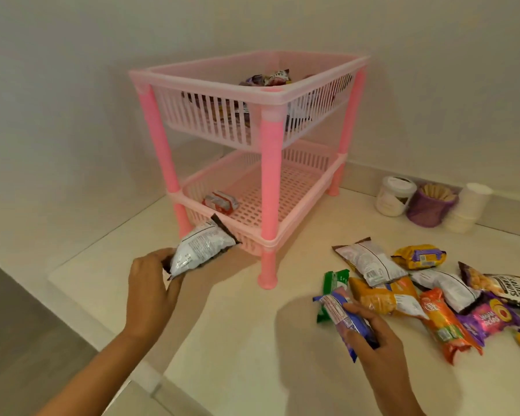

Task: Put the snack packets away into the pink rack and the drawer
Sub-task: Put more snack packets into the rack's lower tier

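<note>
Fingers of left hand [149, 291] gripping white-and-brown foil snack packet [203, 249] beside two-tier pink plastic rack [270, 187] (lower tier); right hand [373, 340] clasping blue-and-pink wrapped biscuit packet [341, 318].

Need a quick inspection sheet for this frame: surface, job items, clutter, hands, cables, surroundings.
Surface: pale countertop, set in a wall corner.
Job's things: pink rack, two tiers; top basket holds several packets; lower basket holds one red packet. Loose snack pile lies on the counter right of the rack. Drawer: not seen.
Clutter: white jar, purple holder of wooden sticks and white cup stack by the right wall.
Hands: left hand grips a silver packet at the lower basket's front rim; right hand holds a blue packet beside the pile.
Cables: nothing seen.
Surroundings: plain walls; darker floor at lower left.
</note>
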The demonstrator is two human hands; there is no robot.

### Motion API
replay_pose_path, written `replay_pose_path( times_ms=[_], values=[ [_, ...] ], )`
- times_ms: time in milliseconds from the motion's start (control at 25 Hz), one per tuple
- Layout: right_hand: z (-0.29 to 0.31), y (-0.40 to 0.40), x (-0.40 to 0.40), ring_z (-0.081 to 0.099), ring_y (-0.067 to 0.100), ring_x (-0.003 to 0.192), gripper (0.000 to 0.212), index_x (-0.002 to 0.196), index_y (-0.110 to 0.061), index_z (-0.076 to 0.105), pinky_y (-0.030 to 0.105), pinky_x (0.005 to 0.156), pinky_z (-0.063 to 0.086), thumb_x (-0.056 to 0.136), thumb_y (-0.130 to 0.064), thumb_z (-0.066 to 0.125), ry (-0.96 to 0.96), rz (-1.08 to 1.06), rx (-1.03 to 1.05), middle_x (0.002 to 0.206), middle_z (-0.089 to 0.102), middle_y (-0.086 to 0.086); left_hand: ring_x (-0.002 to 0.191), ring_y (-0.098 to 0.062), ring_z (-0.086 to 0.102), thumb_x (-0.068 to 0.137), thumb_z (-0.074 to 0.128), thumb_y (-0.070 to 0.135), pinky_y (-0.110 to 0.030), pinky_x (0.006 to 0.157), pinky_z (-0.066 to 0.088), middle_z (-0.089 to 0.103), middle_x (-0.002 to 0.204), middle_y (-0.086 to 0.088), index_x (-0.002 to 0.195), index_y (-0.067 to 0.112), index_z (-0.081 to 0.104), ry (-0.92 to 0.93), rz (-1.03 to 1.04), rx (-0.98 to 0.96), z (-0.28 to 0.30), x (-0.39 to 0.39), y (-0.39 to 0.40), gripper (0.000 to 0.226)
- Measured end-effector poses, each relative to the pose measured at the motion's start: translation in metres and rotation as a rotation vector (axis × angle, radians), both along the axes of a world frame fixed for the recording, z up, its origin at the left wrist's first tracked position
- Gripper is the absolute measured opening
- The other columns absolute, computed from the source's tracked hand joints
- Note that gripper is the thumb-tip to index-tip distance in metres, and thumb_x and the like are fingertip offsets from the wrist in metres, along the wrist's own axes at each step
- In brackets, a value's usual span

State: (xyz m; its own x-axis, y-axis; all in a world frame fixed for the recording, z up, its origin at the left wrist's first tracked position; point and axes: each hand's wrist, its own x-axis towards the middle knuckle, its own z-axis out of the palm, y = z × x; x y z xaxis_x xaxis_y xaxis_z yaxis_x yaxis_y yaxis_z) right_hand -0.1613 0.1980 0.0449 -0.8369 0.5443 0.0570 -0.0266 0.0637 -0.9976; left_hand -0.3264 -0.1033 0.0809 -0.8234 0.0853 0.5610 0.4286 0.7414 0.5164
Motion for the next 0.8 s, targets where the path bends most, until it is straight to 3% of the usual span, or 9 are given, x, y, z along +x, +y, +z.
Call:
replay_pose_path(
  times_ms=[120,280,440,560,680,800],
  values=[
    [-0.001,-0.004,-0.012,0.061,0.005,0.096,0.042,0.091,-0.028,0.067,0.010,0.059,0.052,0.077,0.011,0.064,0.033,-0.049,-0.037,0.109,0.063,-0.011,0.078,-0.009,0.045,0.084,0.063,0.019,-0.020,0.072,0.031,0.062,0.089,0.004,0.111,0.014,0.060,0.085,-0.076,0.017,0.034,-0.041,0.019,0.027],
    [0.000,0.001,-0.023,0.059,0.011,0.100,0.044,0.090,-0.029,0.066,0.009,0.063,0.052,0.077,0.013,0.063,0.033,-0.110,-0.020,0.115,0.061,-0.003,0.082,-0.028,0.057,0.080,0.068,0.018,-0.039,0.072,0.047,0.069,0.097,-0.007,0.114,0.013,0.060,0.072,-0.145,-0.133,0.053,-0.089,0.053,0.035],
    [0.012,0.019,-0.034,0.057,0.010,0.095,0.045,0.090,-0.033,0.063,0.003,0.059,0.049,0.080,0.011,0.060,0.018,-0.223,0.005,0.111,0.060,-0.002,0.097,-0.036,0.051,0.078,0.070,0.019,-0.043,0.077,0.043,0.067,0.108,-0.012,0.119,0.012,0.057,-0.010,-0.135,-0.244,0.046,-0.119,0.082,0.043],
    [0.025,0.021,-0.043,0.058,0.006,0.091,0.044,0.092,-0.035,0.062,0.004,0.057,0.049,0.082,0.008,0.059,0.020,-0.249,0.035,0.113,0.056,-0.003,0.102,-0.032,0.048,0.081,0.066,0.026,-0.040,0.082,0.041,0.066,0.108,-0.010,0.118,0.014,0.056,-0.149,-0.226,-0.299,0.046,-0.142,0.105,0.040],
    [0.036,0.012,-0.053,0.060,-0.002,0.087,0.045,0.091,-0.039,0.062,0.008,0.053,0.050,0.083,0.006,0.058,0.032,-0.240,0.033,0.106,0.056,-0.016,0.101,-0.029,0.047,0.078,0.068,0.029,-0.032,0.077,0.037,0.064,0.105,-0.009,0.115,0.016,0.057,-0.146,-0.270,-0.462,0.047,-0.156,0.122,0.040],
    [0.055,0.001,-0.074,0.060,0.001,0.094,0.043,0.092,-0.040,0.063,0.008,0.060,0.051,0.083,0.002,0.060,0.109,-0.231,0.097,0.106,0.058,-0.019,0.104,-0.028,0.045,0.075,0.069,0.038,-0.030,0.073,0.031,0.059,0.109,-0.007,0.113,0.017,0.057,-0.199,-0.319,-0.545,0.047,-0.161,0.126,0.045]
  ],
)
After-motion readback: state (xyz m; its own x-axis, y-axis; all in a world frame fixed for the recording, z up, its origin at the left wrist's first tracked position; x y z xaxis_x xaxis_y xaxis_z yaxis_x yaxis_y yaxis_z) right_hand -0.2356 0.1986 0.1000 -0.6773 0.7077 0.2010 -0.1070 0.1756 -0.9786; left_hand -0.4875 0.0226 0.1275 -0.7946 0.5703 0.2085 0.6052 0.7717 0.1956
